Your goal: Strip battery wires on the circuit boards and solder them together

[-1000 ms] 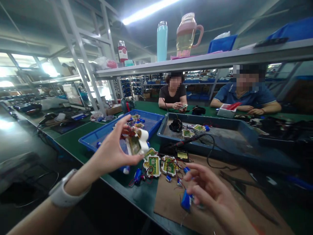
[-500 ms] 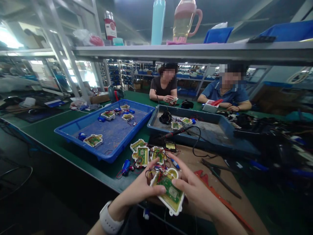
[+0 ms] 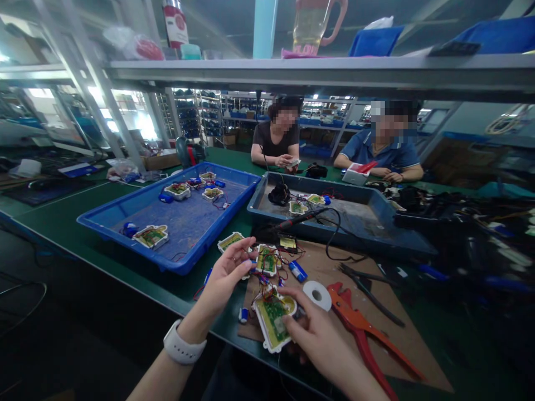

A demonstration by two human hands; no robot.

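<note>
My right hand (image 3: 311, 328) grips a circuit board in a white plastic housing (image 3: 271, 328), thumb on the board's face, other fingers behind or under it. Red and black wires (image 3: 265, 287) run from the housing's upper end. My left hand (image 3: 225, 273), with a white watch on the wrist, is off that housing, up and to the left. Its thumb and fingers are apart, over other housed boards; thin wires show near the fingertips. Just beyond lies another housed board (image 3: 267, 259). A blue battery (image 3: 298, 270) rests to its right.
A blue tray (image 3: 188, 259) and a grey-blue tray (image 3: 334, 192) hold housed boards. A white tape roll (image 3: 316, 295), orange-handled cutters (image 3: 359, 323) and dark pliers (image 3: 371, 295) lie on brown cardboard (image 3: 401, 356). A soldering iron (image 3: 298, 220) rests behind. Two people sit opposite.
My left hand has left the held housing and moved up and left. My right hand has carried the housing slightly left, uncovering the tape roll. The camera view has shifted a little.
</note>
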